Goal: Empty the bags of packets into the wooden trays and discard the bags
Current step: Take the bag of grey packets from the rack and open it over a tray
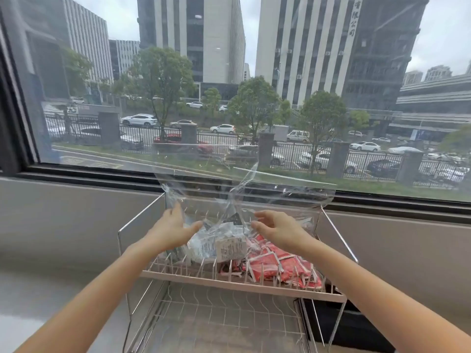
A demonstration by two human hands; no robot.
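Observation:
I hold a clear plastic bag (242,182) upright over the top tray, its closed end up against the window. My left hand (173,231) grips the bag's lower left edge and my right hand (276,229) grips its lower right edge. Below the bag's mouth, white and silver packets (219,247) lie heaped in the middle of the wooden-framed tray (242,285). Red packets (279,267) fill the tray's right side. The bag looks empty except near its mouth, where I cannot tell.
The tray is the upper level of a metal wire rack (127,240) standing on a grey sill under a large window. A bare wire shelf (229,322) lies below it. A dark object (331,324) sits low to the rack's right.

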